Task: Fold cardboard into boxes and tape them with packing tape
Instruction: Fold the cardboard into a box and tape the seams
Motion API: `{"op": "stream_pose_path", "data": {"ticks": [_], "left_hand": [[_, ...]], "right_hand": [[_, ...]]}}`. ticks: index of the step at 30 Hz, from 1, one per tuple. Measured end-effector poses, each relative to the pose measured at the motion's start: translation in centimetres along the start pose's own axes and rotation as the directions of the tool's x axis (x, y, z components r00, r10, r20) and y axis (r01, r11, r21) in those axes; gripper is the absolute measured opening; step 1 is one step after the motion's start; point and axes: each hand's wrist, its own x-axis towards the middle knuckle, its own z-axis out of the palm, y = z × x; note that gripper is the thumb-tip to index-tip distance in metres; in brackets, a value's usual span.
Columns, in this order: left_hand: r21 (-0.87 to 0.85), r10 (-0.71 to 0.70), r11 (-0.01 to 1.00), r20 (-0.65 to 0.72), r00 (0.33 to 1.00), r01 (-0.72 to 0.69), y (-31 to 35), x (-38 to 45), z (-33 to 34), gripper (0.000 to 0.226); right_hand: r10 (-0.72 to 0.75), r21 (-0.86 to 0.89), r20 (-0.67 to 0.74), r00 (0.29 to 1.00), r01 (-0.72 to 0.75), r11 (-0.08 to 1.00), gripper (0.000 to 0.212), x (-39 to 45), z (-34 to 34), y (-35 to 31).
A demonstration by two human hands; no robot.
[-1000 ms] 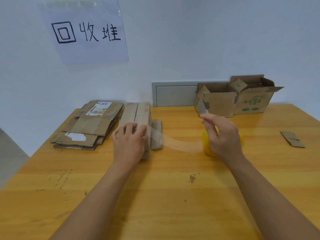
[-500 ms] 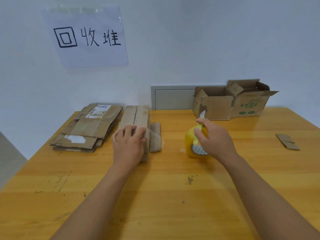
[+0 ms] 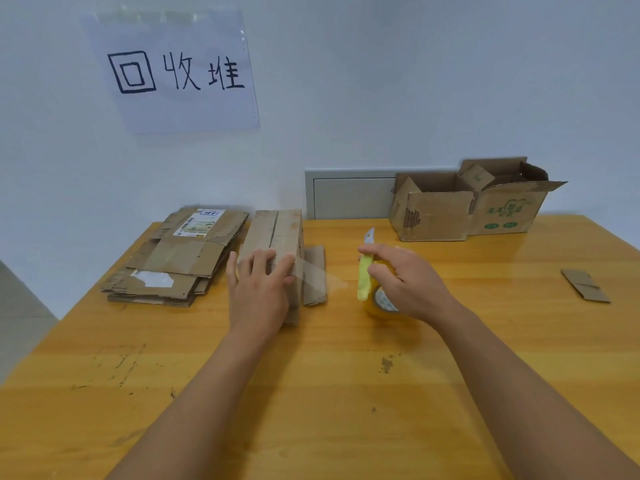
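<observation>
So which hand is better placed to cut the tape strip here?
The right hand. It already holds the knife, blade up, over the tape roll, next to the strip. The left hand lies flat on the box, pinning the taped end, and should probably stay there.

Our right hand (image 3: pixel 407 284) covers most of the yellow tape roll (image 3: pixel 381 303), so we cannot tell whether the clear strip (image 3: pixel 317 273) is cut from it. Our left hand (image 3: pixel 258 292) hides the near top of the box (image 3: pixel 277 233). The label (image 3: pixel 198 222) on the flattened cardboard stack (image 3: pixel 173 261) is too small to read
</observation>
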Motion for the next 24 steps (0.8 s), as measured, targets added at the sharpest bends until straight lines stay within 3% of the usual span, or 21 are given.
{"op": "stream_pose_path", "data": {"ticks": [7, 12, 18, 21, 24], "left_hand": [[-0.027, 0.051, 0.998, 0.01, 0.999, -0.05, -0.3, -0.1, 0.0, 0.023], [-0.029, 0.037, 0.999, 0.0, 0.999, -0.037, -0.3, -0.1, 0.1, 0.025], [-0.057, 0.038, 0.998, 0.002, 0.999, -0.038, -0.5, -0.1, 0.3, 0.028], [-0.063, 0.037, 0.997, -0.007, 0.999, -0.037, -0.6, -0.2, 0.4, 0.03], [-0.073, 0.042, 0.996, -0.028, 0.999, -0.044, -0.7, -0.1, 0.5, 0.032]], "right_hand": [[-0.04, -0.041, -0.016, 0.999, 0.04, 0.998, 0.059, 0.1, 0.5, -0.5], [-0.047, -0.009, -0.091, 0.995, 0.047, 0.999, 0.055, -0.1, 0.4, 0.5], [-0.158, -0.1, -0.115, 0.981, 0.147, 0.984, 0.044, 0.4, 1.7, 1.0], [-0.227, -0.04, -0.166, 0.96, 0.223, 0.974, 0.034, 0.2, 3.3, 0.1], [-0.167, 0.113, -0.154, 0.974, 0.185, 0.976, 0.043, -0.1, 5.5, -1.3]]}}
